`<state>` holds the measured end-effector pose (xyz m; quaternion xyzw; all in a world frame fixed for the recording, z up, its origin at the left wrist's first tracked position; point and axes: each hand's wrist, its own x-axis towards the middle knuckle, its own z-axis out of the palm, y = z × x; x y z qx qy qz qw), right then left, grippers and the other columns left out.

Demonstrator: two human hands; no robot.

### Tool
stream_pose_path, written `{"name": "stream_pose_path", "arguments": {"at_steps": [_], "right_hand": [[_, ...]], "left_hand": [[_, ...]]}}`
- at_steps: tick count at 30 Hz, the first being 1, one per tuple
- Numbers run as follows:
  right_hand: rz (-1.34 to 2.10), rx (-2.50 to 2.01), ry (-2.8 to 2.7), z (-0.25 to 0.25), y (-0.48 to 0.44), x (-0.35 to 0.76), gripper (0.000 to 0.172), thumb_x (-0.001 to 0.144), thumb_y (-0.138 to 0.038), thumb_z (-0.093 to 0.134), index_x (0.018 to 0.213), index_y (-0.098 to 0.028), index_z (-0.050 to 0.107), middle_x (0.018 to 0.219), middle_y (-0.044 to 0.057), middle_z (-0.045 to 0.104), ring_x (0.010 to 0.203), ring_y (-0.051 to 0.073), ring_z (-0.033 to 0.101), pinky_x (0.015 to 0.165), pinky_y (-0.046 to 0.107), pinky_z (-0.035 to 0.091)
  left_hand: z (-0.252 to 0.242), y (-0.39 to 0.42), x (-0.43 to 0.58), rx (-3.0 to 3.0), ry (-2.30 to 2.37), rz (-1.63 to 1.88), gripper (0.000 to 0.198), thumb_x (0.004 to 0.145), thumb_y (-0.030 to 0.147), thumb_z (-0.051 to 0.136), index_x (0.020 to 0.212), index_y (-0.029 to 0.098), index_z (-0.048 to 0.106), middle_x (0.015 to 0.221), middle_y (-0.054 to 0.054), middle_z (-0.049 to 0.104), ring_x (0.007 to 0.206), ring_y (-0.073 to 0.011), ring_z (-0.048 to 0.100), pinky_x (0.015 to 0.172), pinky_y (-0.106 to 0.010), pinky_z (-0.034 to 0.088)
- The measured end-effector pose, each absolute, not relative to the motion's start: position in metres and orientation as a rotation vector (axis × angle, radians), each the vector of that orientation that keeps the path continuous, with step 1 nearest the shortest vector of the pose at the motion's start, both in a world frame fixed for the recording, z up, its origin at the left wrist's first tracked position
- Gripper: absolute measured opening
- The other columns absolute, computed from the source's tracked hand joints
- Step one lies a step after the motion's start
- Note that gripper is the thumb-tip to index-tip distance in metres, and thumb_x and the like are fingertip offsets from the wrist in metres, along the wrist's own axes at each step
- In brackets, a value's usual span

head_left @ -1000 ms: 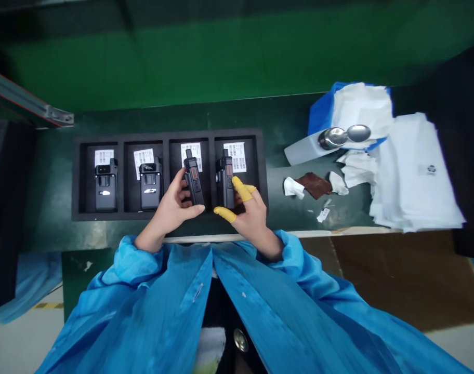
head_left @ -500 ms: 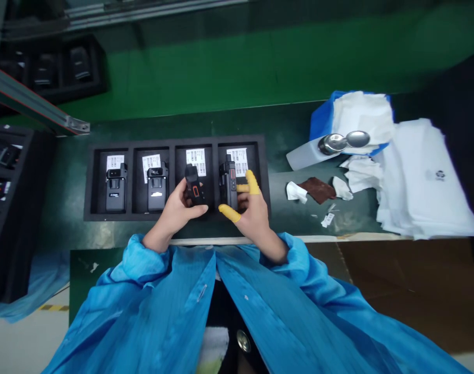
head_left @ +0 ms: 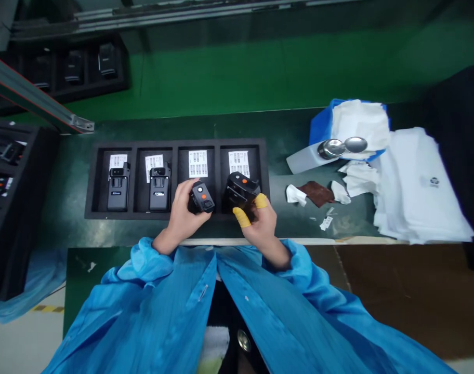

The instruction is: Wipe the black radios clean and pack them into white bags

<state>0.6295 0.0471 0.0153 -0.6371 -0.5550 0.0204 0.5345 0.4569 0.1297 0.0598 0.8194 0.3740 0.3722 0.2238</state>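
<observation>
Blue smock sleeves framed your hands at the bench edge. Your left hand was wrapped around a small black device with an orange button, tipped end-on over the third pocket of the black foam tray. Your right hand, wearing yellow rubber finger cots, pinched a second black device over the fourth pocket. You seemed to be mid-inspection, with both out of their pockets. Reseating either would have called for turning it upright below its white barcode label. Two more seated devices lay in the tray's left pockets.
</observation>
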Motion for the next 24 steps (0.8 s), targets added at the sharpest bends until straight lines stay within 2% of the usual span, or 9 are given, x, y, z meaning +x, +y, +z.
{"name": "stream_pose_path", "arguments": {"at_steps": [5,12,22,24], "right_hand": [[-0.007,-1.543,-1.336,0.0088,0.0448,0.6270,0.032,0.086,-0.038,0.054,0.112,-0.019,0.055,0.092,0.008,0.064,0.083,0.022,0.063,0.068,0.037,0.054],[-0.170,-1.388,-1.411,0.0078,0.0471,0.6273,0.038,0.084,-0.028,0.057,0.121,-0.020,0.051,0.095,0.009,0.065,0.085,0.022,0.063,0.066,0.035,0.055],[-0.138,-1.297,-1.394,0.0120,0.0476,0.6240,0.045,0.084,-0.023,0.055,0.128,-0.021,0.048,0.101,0.010,0.067,0.090,0.022,0.064,0.070,0.036,0.055],[-0.114,-1.286,-1.393,0.0097,0.0469,0.6243,0.044,0.084,-0.022,0.055,0.128,-0.021,0.048,0.102,0.010,0.067,0.091,0.022,0.064,0.072,0.036,0.055]], "left_hand": [[0.0586,0.1293,0.4555,2.368,0.967,1.056,0.055,0.071,0.021,0.069,0.120,0.021,0.045,0.113,-0.008,0.056,0.108,-0.0227,0.056,0.093,-0.040,0.049],[0.0585,0.1286,0.4541,2.373,0.952,1.068,0.054,0.072,0.021,0.068,0.121,0.021,0.045,0.113,-0.008,0.056,0.108,-0.0227,0.055,0.093,-0.040,0.049],[0.0588,0.1300,0.4544,2.399,0.944,1.082,0.054,0.069,0.020,0.069,0.118,0.021,0.048,0.111,-0.008,0.059,0.106,-0.0227,0.058,0.093,-0.040,0.050],[0.0581,0.1297,0.4550,2.373,0.963,1.089,0.054,0.068,0.021,0.070,0.118,0.020,0.049,0.115,-0.009,0.058,0.111,-0.0243,0.057,0.097,-0.043,0.048]]}}
